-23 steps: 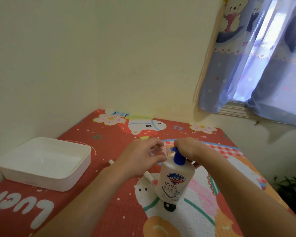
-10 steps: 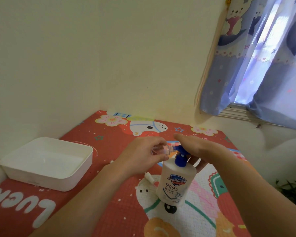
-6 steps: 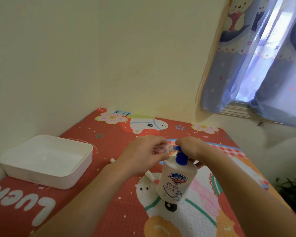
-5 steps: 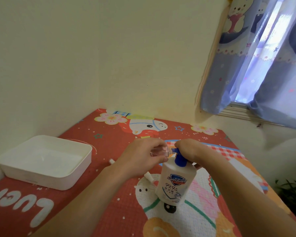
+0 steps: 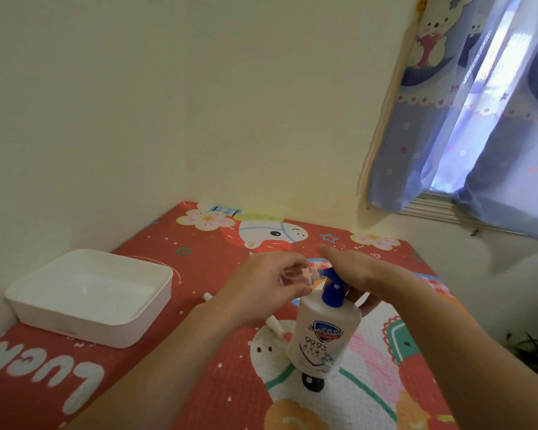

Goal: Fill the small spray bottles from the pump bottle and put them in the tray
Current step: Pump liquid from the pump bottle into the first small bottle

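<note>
Head view is showing your right hand (image 5: pixel 359 270) lying flat, fingers straight, on the blue pump head (image 5: pixel 332 285) of the Safeguard pump bottle (image 5: pixel 322 335), where half a second ago it was bunched down on it; the pump is riding back up, so I judge you are between strokes, not finished. Your left hand (image 5: pixel 261 287) is gripping the small clear spray bottle (image 5: pixel 294 276) on its side, mouth touching the nozzle tip. The white tray (image 5: pixel 90 294) is sitting well apart to the left, by the wall, with nothing visible in it. A white spray cap (image 5: pixel 274 325) is lying just beside the pump bottle's base, under your left wrist, another piece (image 5: pixel 206 296) near the tray. Bare mat is lying between you and the tray.
</note>
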A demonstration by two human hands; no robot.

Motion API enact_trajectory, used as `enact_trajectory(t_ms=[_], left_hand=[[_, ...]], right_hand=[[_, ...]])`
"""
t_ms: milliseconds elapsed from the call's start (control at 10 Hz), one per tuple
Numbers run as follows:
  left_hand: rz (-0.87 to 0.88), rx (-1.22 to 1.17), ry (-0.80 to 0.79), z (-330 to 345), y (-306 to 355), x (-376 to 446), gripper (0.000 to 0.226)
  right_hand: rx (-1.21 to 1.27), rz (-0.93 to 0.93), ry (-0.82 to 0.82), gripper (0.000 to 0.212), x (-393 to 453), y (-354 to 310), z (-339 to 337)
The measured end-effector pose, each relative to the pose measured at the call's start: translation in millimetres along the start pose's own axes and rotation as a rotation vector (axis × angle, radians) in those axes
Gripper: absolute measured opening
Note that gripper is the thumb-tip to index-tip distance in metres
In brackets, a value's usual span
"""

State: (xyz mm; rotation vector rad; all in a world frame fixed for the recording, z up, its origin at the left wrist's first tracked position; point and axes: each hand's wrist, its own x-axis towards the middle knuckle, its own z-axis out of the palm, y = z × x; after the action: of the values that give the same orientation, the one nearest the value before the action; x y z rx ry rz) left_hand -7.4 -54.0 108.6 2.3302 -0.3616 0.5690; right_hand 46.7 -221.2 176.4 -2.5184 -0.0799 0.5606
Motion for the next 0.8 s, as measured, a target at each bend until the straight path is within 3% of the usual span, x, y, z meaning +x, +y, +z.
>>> enact_trajectory(t_ms=[200,400,600,700,800], left_hand=[[0.008,0.002,0.002,-0.5,1.0,0.4,0.030],[0.002,0.024,0.006,1.4,0.4,0.2,0.030],[-0.004,0.029,0.007,7.1,-1.3,-3.8,0.029],[-0.014,0.019,0.010,7.8,-2.0,-5.6,0.031],[-0.017,0.017,-0.005,5.9,0.3,-4.2,0.031]], right_hand=[[0.035,-0.009,0.006,0.061,0.0,0.8,4.1],[0.119,0.016,0.086,0.022,-6.8,-4.1,12.0],[-0.239,-0.148,0.163,0.009,12.8,5.0,14.8],[-0.398,-0.160,0.102,0.010,10.6,1.4,14.1],[-0.344,-0.159,0.100,0.015,6.0,0.5,11.6]])
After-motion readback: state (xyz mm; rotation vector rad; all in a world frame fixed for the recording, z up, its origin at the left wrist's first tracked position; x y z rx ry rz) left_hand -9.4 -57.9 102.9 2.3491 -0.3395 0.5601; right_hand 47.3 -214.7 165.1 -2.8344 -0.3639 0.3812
